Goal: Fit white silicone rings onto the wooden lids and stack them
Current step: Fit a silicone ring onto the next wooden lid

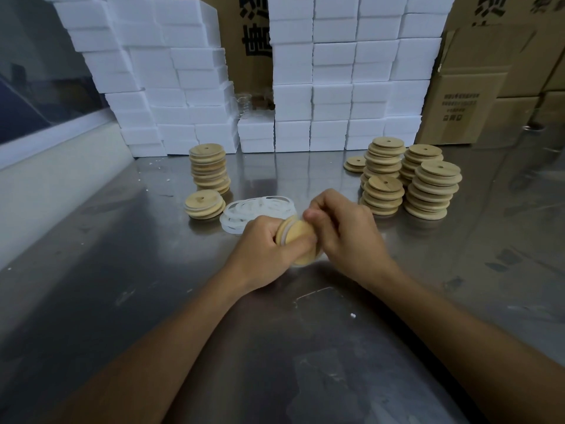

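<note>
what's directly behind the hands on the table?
A loose pile of white silicone rings lies on the steel table, just beyond the left hand and right hand. Its near edge is covered by the hands and the held lid.

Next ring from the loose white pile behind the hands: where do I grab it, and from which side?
Take the ring at the far right end of the silicone ring pile, the one lying flattest and most separate, near. Come from above and pinch its thin band. The rings lie flat and overlapped on the steel table, so a side approach would probably drag several along.
</note>
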{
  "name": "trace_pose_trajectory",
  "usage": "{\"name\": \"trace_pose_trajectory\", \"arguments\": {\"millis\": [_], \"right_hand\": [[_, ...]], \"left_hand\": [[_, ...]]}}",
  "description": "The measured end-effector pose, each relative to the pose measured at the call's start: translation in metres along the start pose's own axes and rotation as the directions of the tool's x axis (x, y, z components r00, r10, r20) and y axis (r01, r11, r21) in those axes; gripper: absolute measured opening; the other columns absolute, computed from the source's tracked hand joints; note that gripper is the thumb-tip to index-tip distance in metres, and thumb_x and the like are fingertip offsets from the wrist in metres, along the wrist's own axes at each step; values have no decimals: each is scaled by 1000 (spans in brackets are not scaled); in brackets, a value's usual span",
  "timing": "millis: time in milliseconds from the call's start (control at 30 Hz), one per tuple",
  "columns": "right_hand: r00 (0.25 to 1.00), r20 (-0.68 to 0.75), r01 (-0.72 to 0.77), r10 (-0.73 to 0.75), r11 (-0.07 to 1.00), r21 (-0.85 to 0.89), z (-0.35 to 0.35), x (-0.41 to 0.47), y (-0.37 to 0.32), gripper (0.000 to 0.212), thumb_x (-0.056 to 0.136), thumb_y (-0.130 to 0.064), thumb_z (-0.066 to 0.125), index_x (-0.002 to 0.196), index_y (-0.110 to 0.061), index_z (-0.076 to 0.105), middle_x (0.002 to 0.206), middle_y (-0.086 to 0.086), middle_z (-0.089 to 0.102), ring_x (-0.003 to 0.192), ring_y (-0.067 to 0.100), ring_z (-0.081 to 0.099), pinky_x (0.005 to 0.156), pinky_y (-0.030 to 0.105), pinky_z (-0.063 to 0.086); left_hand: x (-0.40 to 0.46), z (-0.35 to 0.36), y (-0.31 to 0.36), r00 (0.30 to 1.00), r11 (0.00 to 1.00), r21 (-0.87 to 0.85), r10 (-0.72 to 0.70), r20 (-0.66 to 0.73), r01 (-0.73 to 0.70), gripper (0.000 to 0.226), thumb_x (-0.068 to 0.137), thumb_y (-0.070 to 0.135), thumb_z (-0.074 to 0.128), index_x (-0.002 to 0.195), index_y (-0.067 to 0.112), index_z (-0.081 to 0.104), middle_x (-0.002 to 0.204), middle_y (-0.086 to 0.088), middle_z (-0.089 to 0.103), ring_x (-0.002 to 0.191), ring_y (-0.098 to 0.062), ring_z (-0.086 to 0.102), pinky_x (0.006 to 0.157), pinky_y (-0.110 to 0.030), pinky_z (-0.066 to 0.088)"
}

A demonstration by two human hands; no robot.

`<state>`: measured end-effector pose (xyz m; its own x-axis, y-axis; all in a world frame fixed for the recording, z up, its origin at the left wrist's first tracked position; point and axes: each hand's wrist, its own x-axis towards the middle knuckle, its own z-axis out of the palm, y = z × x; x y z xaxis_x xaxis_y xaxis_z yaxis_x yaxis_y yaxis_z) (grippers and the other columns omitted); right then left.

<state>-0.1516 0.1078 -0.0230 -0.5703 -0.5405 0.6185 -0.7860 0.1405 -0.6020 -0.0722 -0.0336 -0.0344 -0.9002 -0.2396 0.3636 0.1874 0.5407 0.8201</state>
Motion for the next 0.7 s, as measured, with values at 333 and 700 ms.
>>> {"name": "trace_pose_trajectory", "arguments": {"millis": [333,700], "right_hand": [[988,43,-151,147,982,111,1,5,5,16,95,-18,62,82,-9,67,70,2,68,66,17,64,63,37,54],[925,193,-380,327,801,462,2,5,5,20,97,-15,56,82,-5,63,70,8,70,68,19,70,64,34,62]], "left_hand": [[-2,1,2,999,994,109,32,-2,-31,53,78,56,54,74,4,67,71,-14,67,70,-30,64,67,-54,50],[0,0,2,999,1000,2,13,-46,-13,47,86,43,56,88,-3,71,87,-21,70,86,-34,66,80,-54,51]]}}
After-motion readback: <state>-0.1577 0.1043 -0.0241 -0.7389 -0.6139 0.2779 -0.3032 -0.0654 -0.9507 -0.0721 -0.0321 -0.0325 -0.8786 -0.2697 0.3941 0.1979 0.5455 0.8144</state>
